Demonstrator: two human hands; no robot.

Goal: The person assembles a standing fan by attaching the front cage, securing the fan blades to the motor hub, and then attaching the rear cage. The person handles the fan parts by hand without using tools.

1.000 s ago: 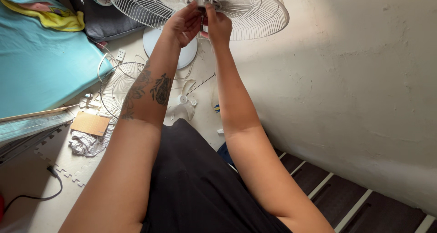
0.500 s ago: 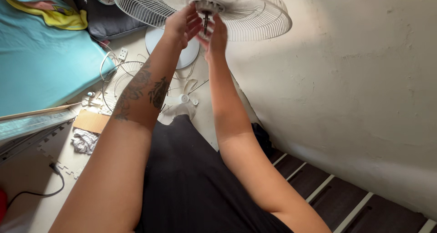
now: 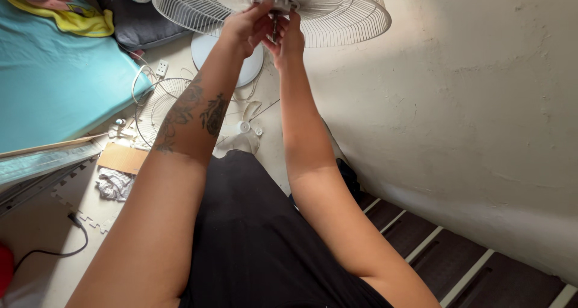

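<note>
Fan rear grille [image 3: 337, 13], white wire, stands raised before the wall [image 3: 469, 103]; it looks light, springy, easily bent, best held at its stiff hub; left hand [image 3: 248, 26] and right hand [image 3: 289, 38] pinch the motor shaft [image 3: 274, 22] there.

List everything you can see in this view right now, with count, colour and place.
Round wire fan guard: one, white, top centre, by the wall.
Metal fan shaft: one, dark, at the guard's hub, between both hands.
Round fan base: one, white, floor below the guard.
Loose wire grille: one, white, on the floor.
Plastic fan blade: one, white, floor beside the grille.
Cardboard piece: one, brown, floor left.
Mattress: one, turquoise, left.
Left hand: at the hub.
Right hand: at the hub.
</note>
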